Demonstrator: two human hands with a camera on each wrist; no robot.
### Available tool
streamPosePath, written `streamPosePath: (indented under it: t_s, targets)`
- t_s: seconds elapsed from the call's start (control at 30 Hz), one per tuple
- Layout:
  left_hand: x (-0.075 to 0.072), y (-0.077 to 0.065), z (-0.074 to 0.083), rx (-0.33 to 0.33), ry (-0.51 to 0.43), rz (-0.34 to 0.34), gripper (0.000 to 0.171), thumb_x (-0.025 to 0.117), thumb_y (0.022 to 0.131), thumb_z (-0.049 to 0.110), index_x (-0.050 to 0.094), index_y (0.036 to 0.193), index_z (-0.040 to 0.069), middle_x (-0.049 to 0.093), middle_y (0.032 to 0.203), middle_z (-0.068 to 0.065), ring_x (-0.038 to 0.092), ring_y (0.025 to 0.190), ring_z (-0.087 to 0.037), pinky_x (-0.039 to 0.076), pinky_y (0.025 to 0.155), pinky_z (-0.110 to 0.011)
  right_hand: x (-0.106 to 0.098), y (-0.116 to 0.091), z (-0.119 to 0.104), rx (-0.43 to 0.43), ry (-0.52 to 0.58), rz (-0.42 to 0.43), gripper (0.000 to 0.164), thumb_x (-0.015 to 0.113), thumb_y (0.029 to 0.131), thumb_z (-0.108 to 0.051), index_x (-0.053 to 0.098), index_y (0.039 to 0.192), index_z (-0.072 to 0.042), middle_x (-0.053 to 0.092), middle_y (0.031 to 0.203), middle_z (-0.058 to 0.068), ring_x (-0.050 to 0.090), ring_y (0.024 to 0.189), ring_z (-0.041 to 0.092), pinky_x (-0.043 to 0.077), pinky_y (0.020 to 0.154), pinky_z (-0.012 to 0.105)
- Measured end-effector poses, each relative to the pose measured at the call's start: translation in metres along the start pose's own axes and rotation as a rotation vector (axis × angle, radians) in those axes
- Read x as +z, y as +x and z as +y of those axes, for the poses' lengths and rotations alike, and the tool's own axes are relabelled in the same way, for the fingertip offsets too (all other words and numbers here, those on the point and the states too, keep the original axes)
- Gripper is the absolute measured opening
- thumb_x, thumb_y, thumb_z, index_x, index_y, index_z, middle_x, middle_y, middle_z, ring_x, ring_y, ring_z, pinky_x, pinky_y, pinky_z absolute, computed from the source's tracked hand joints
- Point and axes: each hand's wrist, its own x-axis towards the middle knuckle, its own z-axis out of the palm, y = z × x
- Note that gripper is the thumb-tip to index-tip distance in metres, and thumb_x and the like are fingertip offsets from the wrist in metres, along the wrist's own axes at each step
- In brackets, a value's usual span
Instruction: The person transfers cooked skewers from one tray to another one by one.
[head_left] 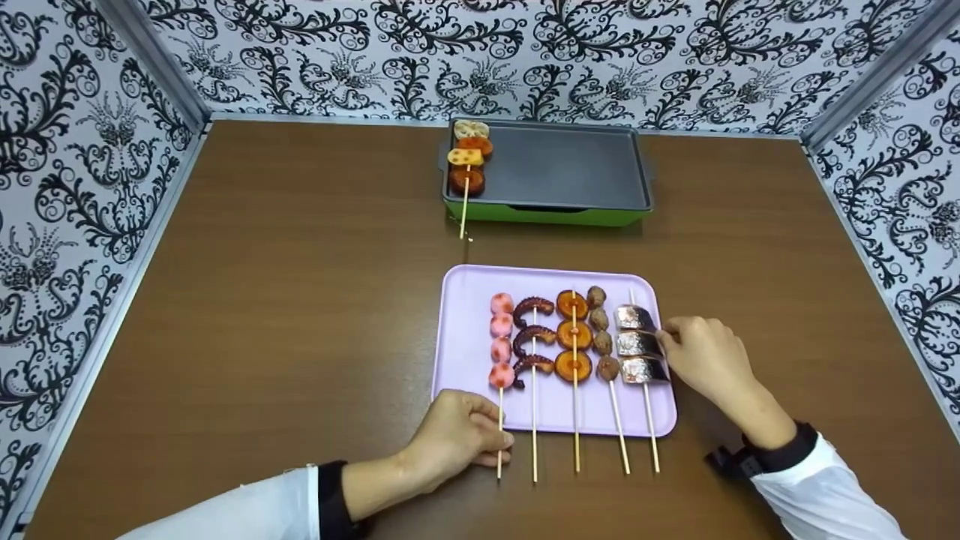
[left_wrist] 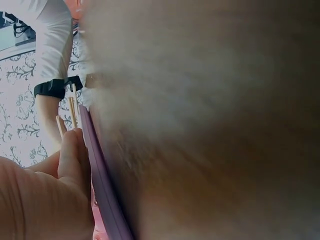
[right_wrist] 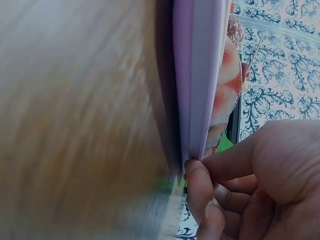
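A lilac tray carries several toy food skewers side by side, their sticks jutting over the near edge. At its left lies the pink ball skewer; my left hand pinches that stick low down. Rightward follow an octopus tentacle skewer, a skewer of orange rounds, a brown ball skewer and a silver-skinned fish skewer. My right hand grips the tray's right rim beside the fish, thumb and forefinger meeting at the edge in the right wrist view.
Behind the tray stands a green grill with a dark flat plate. A mixed skewer lies along its left side, stick pointing forward. Patterned panels wall in the brown table at the back and both sides.
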Motion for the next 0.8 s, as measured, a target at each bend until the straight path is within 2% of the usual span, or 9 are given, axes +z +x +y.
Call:
streamPosePath:
  t_s: [0.17, 0.27, 0.53, 0.73, 0.8]
  targets:
    - [-0.002, 0.0, -0.001, 0.009, 0.019, 0.007, 0.037, 0.071, 0.084, -0.014, 0.054, 0.117, -0.015, 0.071, 0.081, -0.024, 0.071, 0.062, -0.026, 0.06, 0.06, -0.035, 0.0, 0.0, -0.001, -0.013, -0.005, 0.003, 0.02, 0.068, 0.091, -0.011, 0.064, 0.072, -0.007, 0.06, 0.064, 0.01, 0.055, 0.055, 0.031, 0.041, 0.046, 0.051]
    - [-0.003, 0.0, 0.0, 0.009, 0.041, 0.004, 0.04, 0.071, 0.085, -0.012, 0.053, 0.121, -0.016, 0.072, 0.081, -0.023, 0.07, 0.06, -0.023, 0.06, 0.057, -0.033, 0.0, 0.0, -0.001, -0.019, -0.004, 0.005, 0.017, 0.069, 0.091, -0.01, 0.066, 0.074, -0.006, 0.061, 0.065, 0.01, 0.055, 0.055, 0.03, 0.041, 0.046, 0.05]
    - [-0.005, 0.0, 0.003, -0.004, 0.108, -0.028, 0.036, 0.07, 0.09, -0.005, 0.055, 0.121, -0.016, 0.072, 0.079, -0.021, 0.066, 0.052, -0.016, 0.059, 0.053, -0.033, 0.001, -0.001, 0.001, -0.021, -0.004, 0.007, 0.016, 0.068, 0.091, -0.01, 0.067, 0.075, -0.005, 0.062, 0.067, 0.012, 0.055, 0.055, 0.029, 0.041, 0.046, 0.05]
    - [-0.009, -0.002, 0.009, -0.002, 0.207, -0.078, 0.036, 0.069, 0.092, -0.001, 0.057, 0.121, -0.019, 0.072, 0.077, -0.019, 0.063, 0.05, -0.012, 0.058, 0.05, -0.032, 0.002, 0.0, 0.001, -0.029, -0.003, 0.011, 0.016, 0.068, 0.091, -0.01, 0.067, 0.076, -0.005, 0.063, 0.067, 0.012, 0.055, 0.055, 0.03, 0.042, 0.046, 0.051]
    - [-0.011, -0.002, 0.012, 0.0, 0.247, -0.099, 0.032, 0.07, 0.093, 0.002, 0.061, 0.117, -0.017, 0.072, 0.076, -0.018, 0.064, 0.05, -0.013, 0.058, 0.05, -0.033, 0.001, -0.001, 0.001, -0.025, -0.001, 0.011, 0.014, 0.068, 0.091, -0.01, 0.069, 0.078, -0.004, 0.064, 0.069, 0.013, 0.057, 0.056, 0.031, 0.042, 0.047, 0.052]
